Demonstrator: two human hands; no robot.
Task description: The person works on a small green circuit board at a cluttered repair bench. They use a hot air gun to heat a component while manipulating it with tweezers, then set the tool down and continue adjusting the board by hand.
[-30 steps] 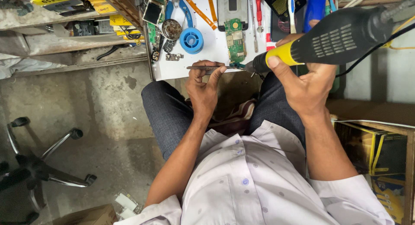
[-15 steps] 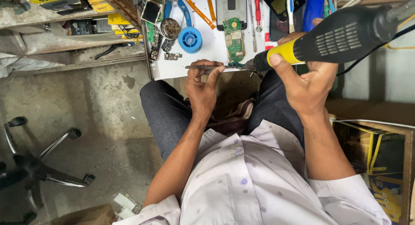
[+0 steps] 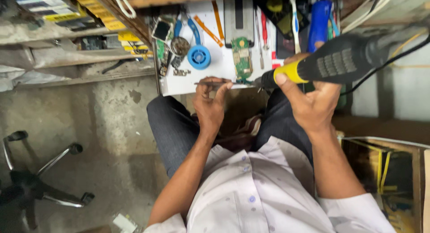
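The right hand [image 3: 313,103] is wrapped tight around a black hot-air tool [image 3: 333,63] with a yellow collar, its long axis running sideways and its nozzle aimed toward the left hand [image 3: 210,105]. The left hand's thumb and fingers pinch thin tweezers [image 3: 219,83], which lie level, tips pointing at the nozzle. Both tips meet just off the near edge of the white work mat [image 3: 215,69], beside a green circuit board [image 3: 242,58]. Past the grips the mat is crowded; a blue reel [image 3: 199,56] lies beyond the left hand.
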